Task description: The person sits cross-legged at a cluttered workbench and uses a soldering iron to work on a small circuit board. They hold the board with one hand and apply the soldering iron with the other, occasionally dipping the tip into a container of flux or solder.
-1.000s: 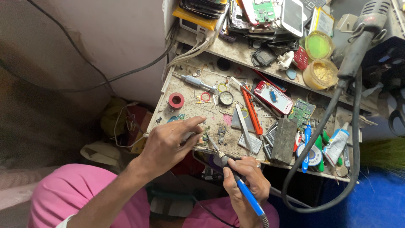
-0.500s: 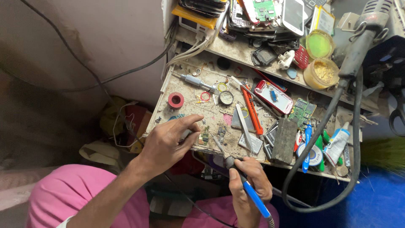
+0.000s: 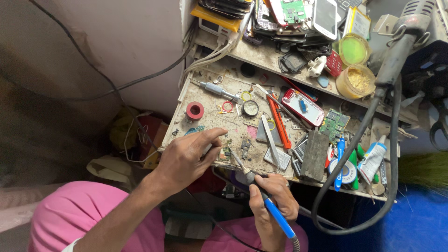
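My right hand [image 3: 274, 196] grips a blue-handled soldering iron [image 3: 261, 196], its metal tip reaching up-left toward a small circuit part [image 3: 227, 150] on the dusty workbench [image 3: 210, 119]. My left hand [image 3: 189, 156] rests on the bench's front edge, thumb and forefinger pinched on or right beside that small part; the contact itself is hidden by the fingers. A second tiny board [image 3: 245, 148] lies just right of the iron's tip.
A red tape roll [image 3: 194, 110], a screwdriver [image 3: 217, 89], a red-handled cutter [image 3: 279, 122], a red phone [image 3: 302, 106], a green circuit board [image 3: 337, 123] and a glue tube [image 3: 372, 158] crowd the bench. A thick black hose [image 3: 359, 135] loops at right. Phones pile on the shelf [image 3: 298, 14].
The left hand's fingers have closed in on the small part near the bench edge. The soldering iron's tip has shifted slightly up toward it.
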### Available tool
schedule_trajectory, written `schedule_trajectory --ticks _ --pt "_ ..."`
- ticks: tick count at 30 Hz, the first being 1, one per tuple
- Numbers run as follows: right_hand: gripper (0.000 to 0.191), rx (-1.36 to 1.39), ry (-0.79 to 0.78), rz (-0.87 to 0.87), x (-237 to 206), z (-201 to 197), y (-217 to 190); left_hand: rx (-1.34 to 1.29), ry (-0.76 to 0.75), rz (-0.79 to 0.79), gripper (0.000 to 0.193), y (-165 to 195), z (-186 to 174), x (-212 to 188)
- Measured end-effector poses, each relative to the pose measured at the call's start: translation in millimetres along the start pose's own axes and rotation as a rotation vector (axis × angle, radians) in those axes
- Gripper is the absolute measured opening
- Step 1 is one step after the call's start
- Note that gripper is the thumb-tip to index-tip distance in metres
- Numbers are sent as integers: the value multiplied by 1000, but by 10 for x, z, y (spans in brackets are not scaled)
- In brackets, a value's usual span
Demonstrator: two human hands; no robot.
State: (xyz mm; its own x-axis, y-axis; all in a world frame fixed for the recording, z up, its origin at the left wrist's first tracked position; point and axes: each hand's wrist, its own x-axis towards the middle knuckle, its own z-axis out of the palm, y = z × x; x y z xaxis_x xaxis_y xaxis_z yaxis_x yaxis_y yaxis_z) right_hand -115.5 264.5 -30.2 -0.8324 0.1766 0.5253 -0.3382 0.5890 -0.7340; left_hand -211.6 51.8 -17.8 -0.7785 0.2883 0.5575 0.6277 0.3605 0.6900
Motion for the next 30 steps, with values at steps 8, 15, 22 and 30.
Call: schedule_trajectory --ticks 8,15,22,30 --pt "23 15 -39 -14 37 -16 3 24 3 -22 38 22 -15 3" --pt "27 32 -69 -43 62 -25 -23 48 7 -23 34 22 -5 2" --pt "27 8 -92 -104 125 -32 -64 62 -5 -33 34 33 -14 11" --pt "27 -25 -112 -144 163 -45 -117 9 -6 -26 39 37 -24 31"
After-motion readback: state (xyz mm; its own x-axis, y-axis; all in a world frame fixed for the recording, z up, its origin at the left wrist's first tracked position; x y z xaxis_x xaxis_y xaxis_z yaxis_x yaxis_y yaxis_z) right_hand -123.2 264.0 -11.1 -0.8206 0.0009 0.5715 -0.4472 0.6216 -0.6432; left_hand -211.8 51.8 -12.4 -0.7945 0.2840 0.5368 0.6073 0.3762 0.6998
